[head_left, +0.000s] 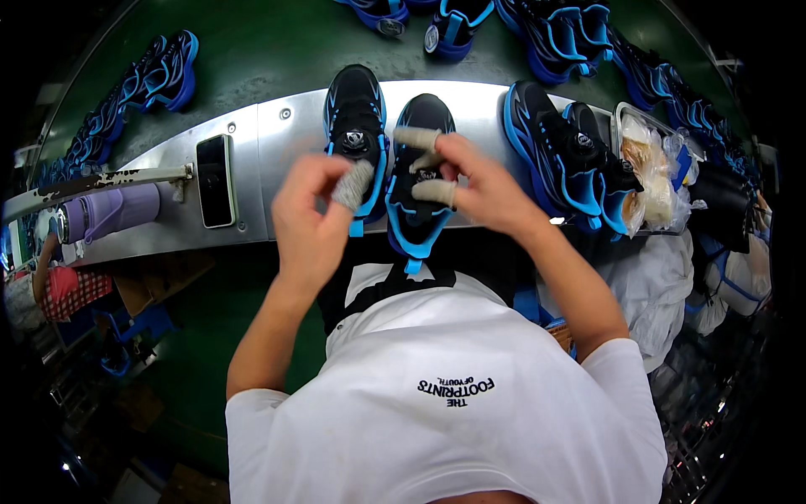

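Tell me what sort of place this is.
Probably a shoe factory: matching black-and-blue shoes stand in rows on the green surface, more are at the metal ledge, and finger covers are worn.

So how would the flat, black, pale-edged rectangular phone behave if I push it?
The flat, black, pale-edged phone would probably slide rather than roll, lying face up on the smooth, shiny metal worktop. Its slab shape suggests stiffness; its glossy screen may feel slippery.
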### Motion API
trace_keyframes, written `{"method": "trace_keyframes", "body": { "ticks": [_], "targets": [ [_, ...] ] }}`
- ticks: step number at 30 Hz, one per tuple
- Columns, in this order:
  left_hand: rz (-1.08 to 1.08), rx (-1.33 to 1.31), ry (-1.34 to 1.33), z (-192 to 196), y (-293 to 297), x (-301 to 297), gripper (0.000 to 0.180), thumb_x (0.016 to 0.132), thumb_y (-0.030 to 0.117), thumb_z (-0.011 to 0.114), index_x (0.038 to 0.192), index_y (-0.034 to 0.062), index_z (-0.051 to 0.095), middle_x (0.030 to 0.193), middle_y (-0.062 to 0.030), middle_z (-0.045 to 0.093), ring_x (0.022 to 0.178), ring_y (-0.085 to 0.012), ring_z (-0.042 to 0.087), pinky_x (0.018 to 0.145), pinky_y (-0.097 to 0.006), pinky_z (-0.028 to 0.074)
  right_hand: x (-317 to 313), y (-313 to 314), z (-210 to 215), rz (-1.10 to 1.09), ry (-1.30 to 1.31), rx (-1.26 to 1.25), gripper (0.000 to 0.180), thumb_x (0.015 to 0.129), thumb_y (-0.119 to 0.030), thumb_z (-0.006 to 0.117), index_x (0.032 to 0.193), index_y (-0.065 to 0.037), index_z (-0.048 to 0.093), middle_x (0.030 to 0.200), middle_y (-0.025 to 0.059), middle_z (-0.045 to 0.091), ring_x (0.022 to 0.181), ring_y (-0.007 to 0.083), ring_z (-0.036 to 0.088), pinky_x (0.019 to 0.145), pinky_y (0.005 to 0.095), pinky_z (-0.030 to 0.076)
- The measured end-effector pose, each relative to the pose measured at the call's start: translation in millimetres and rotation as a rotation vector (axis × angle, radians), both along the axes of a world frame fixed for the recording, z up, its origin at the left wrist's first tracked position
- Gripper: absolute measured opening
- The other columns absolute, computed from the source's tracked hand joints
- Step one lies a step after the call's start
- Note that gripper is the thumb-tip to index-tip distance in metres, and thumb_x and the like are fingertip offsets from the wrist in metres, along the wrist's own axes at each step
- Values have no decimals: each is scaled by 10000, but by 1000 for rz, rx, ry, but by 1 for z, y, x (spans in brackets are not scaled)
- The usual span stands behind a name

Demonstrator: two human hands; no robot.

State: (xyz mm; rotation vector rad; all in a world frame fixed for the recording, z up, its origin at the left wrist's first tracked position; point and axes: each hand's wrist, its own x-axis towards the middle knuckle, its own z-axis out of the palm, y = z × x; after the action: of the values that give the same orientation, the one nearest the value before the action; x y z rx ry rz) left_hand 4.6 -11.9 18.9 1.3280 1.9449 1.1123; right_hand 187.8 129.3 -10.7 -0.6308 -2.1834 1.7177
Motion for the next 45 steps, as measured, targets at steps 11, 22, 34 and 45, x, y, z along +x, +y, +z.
{"method": "trace_keyframes", "body": {
  "ticks": [11,22,34,45],
  "targets": [
    [-401,70,417,-10,22,58,378,673,-66,624,1027,57,677,1174,-131,566,956,-313,517,809,-375,461,38,-22,-23,-30,-152,-191,967,738,-149,739,1545,-111,208,1514,178,271,1386,357,327,1067,419,392],
    [-210,154,128,-8,2,59,467,675,-95,583,1106,67,660,1354,-162,486,1000,-291,533,892,-366,461,49,2,-20,-166,39,-248,572,833,-124,706,1383,-157,553,1028,2,628,880,126,532,781,258,455],
    [1,-122,239,-9,43,-19,356,751,2,653,1102,62,660,898,-16,539,724,-116,453,662,-256,401,6,-15,5,-56,20,152,524,789,-73,741,1289,-178,623,878,47,577,759,183,529,718,314,463],
    [-162,-97,-32,-19,40,-39,427,768,-31,577,1180,66,634,1053,-23,618,864,-128,539,795,-259,435,-3,-20,5,-77,24,128,591,788,-113,739,1354,-171,575,869,50,545,782,186,509,738,294,449]
  ]
}}
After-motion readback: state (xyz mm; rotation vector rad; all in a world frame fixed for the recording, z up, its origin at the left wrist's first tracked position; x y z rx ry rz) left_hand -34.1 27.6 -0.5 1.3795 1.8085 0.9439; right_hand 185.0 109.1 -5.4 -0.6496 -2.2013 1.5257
